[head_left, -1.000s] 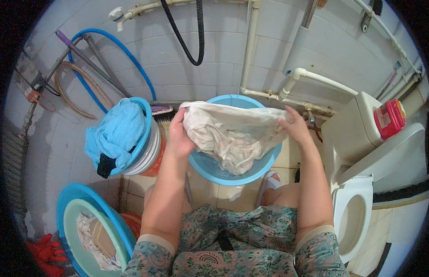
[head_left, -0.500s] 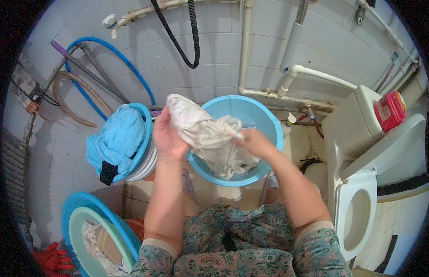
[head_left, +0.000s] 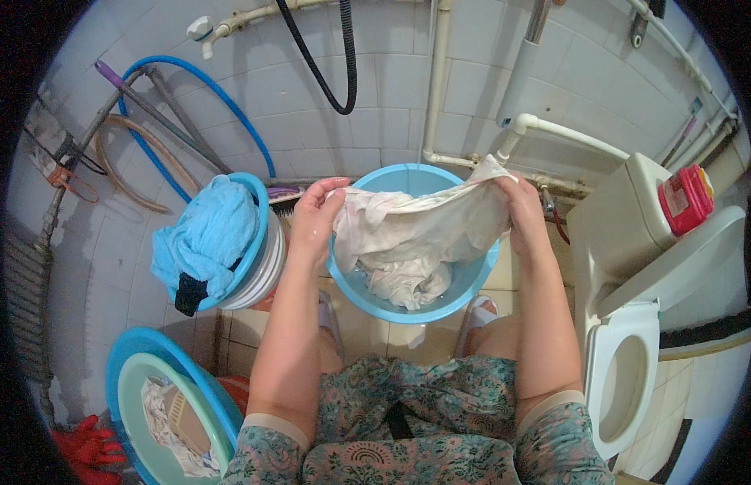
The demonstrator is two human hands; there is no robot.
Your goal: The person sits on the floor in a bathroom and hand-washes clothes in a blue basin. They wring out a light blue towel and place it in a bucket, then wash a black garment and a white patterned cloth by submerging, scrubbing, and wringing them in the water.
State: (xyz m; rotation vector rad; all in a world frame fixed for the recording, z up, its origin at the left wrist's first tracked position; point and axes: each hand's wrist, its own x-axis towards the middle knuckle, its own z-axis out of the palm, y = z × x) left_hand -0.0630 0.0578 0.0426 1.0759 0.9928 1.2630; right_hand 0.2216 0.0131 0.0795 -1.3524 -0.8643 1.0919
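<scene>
A wet white cloth garment point(head_left: 416, 222) is stretched between my two hands above a light blue basin point(head_left: 375, 305). My left hand point(head_left: 315, 218) pinches its left edge near the basin's left rim. Over the right rim, my right hand point(head_left: 521, 208) grips the raised right corner, fingers closed on it. The cloth's lower part hangs bunched down into the basin, where some water shows beside it. Whether the bunched part is the same piece, I cannot tell.
On the left, a blue towel point(head_left: 209, 234) and a black cloth point(head_left: 191, 293) fill a basin atop a white bucket point(head_left: 266, 259). Nearer, a green basin point(head_left: 133, 404) holds cloth and a beige brush-like item. A toilet point(head_left: 626, 364) stands right; pipes and hoses line the wall.
My right hand has moved right and up, from over the basin to its right rim. The cloth, bunched before, is now spread wide. My left hand has lowered slightly and shifted right.
</scene>
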